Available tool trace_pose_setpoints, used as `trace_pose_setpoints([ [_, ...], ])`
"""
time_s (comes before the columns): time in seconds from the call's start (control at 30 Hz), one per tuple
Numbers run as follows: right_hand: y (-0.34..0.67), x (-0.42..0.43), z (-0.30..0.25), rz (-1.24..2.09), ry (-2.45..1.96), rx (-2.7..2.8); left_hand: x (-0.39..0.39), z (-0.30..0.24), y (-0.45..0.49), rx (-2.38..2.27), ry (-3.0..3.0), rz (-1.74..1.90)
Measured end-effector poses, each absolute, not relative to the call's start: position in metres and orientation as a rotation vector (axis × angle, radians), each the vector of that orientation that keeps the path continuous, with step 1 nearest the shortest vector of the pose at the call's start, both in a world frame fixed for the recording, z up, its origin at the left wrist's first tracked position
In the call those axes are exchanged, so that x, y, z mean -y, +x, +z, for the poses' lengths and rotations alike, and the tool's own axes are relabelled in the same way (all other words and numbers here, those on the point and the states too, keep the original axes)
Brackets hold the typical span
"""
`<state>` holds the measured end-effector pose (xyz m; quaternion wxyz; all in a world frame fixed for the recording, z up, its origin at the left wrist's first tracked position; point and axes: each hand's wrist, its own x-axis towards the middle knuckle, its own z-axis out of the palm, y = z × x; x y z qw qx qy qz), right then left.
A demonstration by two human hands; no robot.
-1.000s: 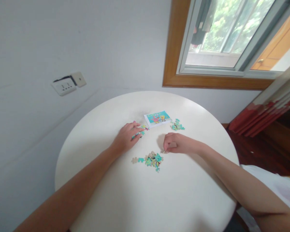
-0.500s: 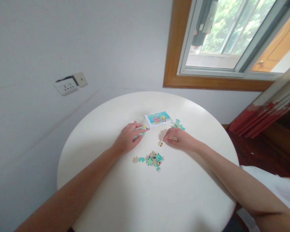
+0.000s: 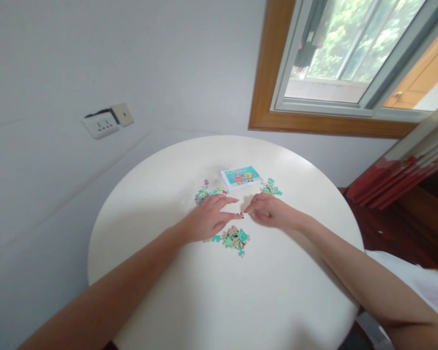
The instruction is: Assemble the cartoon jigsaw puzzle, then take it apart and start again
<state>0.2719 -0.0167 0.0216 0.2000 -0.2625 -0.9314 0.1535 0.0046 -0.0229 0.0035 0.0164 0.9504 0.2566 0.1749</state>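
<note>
My left hand is open, palm down, with its fingers spread to the right. Its index fingertip touches a small red and yellow puzzle piece, covering most of it. From the other side my right hand is closed, thumb and index finger pinched at the edge of that same piece. Just below lies a pile of jigsaw pieces, some face up in teal and yellow, some showing plain brown backs. A teal piece sits at the pile's left, partly by my left thumb.
Behind my left hand is a spread of colourful pieces. A cartoon picture box stands at the back, with a smaller teal cluster to its right. The round white table meets the wall near a socket.
My left hand has moved right and slightly toward me, from the back-left pieces to the small piece. My right hand has stayed nearly in place. The view has shifted slightly.
</note>
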Motion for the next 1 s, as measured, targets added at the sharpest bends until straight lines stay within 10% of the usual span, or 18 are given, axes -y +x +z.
trace_pose_setpoints([
  [1.0,0.243,0.024,-0.003,0.526,-0.613,2.439,-0.001,0.014,-0.029,-1.251,3.249,0.353],
])
